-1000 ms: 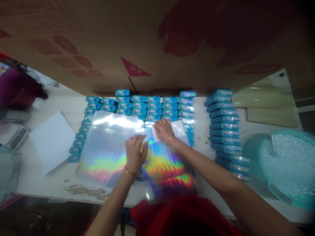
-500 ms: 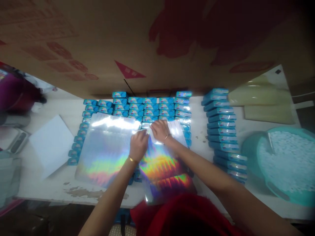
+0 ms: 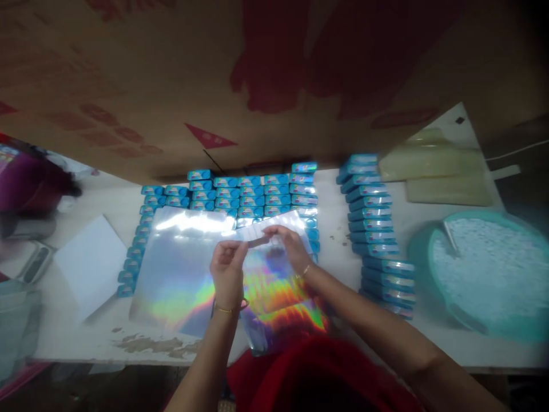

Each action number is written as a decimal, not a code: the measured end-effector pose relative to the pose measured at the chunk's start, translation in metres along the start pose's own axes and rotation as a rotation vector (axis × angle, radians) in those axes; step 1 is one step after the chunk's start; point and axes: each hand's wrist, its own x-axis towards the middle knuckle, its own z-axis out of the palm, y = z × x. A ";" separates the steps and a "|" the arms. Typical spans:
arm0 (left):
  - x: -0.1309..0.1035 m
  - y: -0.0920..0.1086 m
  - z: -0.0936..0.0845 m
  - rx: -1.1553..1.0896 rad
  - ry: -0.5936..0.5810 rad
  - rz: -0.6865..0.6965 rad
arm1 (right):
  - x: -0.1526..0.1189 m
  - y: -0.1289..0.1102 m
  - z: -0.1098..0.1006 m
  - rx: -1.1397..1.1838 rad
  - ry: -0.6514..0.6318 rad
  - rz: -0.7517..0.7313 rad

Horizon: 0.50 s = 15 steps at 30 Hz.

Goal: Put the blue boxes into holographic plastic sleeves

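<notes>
White table [image 3: 334,217], blue rounded packs [image 3: 252,201] beyond the fingers, shiny rainbow plastic sheet [image 3: 278,292] below; left hand [image 3: 227,272] and right hand [image 3: 290,247] pinch opposite ends of a narrow dull strip [image 3: 258,242], apparently for steady control.

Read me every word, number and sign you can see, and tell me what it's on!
No words or numbers are clear enough to read.
Blue boxes: label print too small and blurred.
Big cardboard: red print too blurred.
Red triangle: pale marks inside, unreadable.
White sheet at the right: a dark diamond, no readable word.
</notes>
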 end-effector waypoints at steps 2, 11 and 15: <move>-0.001 -0.009 0.016 -0.015 -0.046 -0.046 | -0.021 -0.004 -0.013 0.067 0.048 0.115; 0.004 -0.063 0.114 0.184 -0.290 0.080 | -0.025 0.032 -0.103 -0.252 0.336 0.151; 0.016 -0.078 0.139 0.438 -0.346 0.244 | -0.007 0.051 -0.130 -0.499 0.333 0.162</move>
